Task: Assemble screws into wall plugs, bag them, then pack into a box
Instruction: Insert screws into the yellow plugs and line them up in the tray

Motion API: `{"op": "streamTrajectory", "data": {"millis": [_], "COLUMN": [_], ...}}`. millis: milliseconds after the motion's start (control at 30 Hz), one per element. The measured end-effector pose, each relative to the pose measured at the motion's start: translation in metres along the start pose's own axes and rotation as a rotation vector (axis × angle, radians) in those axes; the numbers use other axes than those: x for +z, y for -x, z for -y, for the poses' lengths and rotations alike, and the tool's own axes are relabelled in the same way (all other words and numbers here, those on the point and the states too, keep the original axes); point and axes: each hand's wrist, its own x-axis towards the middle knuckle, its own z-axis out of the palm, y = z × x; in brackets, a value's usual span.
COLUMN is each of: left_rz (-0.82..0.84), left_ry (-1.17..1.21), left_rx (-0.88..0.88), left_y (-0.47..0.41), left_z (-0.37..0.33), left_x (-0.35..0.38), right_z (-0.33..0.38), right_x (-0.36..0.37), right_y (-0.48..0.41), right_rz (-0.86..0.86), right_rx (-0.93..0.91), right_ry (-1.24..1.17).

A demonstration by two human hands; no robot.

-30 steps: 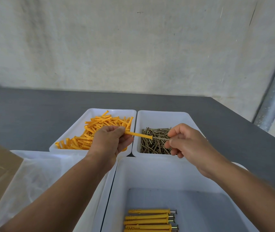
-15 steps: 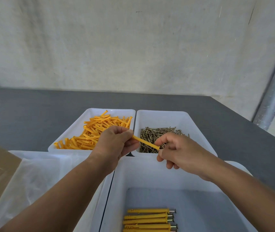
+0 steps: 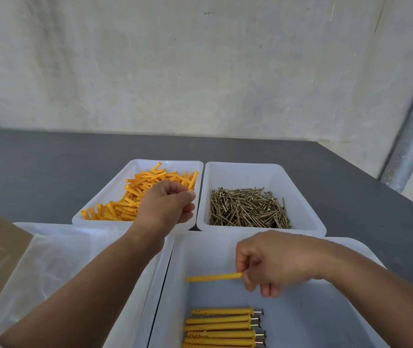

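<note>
The left hand [image 3: 166, 208] hovers over the tray [image 3: 110, 189] of loose orange plugs [image 3: 135, 195], fingers curled, whether round one I cannot tell; the right hand [image 3: 278, 262] pinches the right end of one plug [image 3: 213, 277], level above the front tray [image 3: 338, 322] and its row of finished plugs [image 3: 220, 327]. The trays crowd together on a dark worktop [image 3: 37, 172] by a pale wall [image 3: 200, 71], with worktop showing either side.
</note>
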Motion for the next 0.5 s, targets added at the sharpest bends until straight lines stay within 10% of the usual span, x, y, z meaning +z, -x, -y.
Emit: {"op": "streamTrajectory", "data": {"millis": [500], "left_rz": [-0.122], "left_ry": [-0.158], "left_rx": [0.096], "left_y": [-0.003], "left_z": [0.005], "left_x": [-0.006], "right_z": [-0.004], "right_x": [0.023], "right_y": [-0.012], "right_rz": [-0.022], "right_rx": [0.02], "right_ry": [0.455]}}
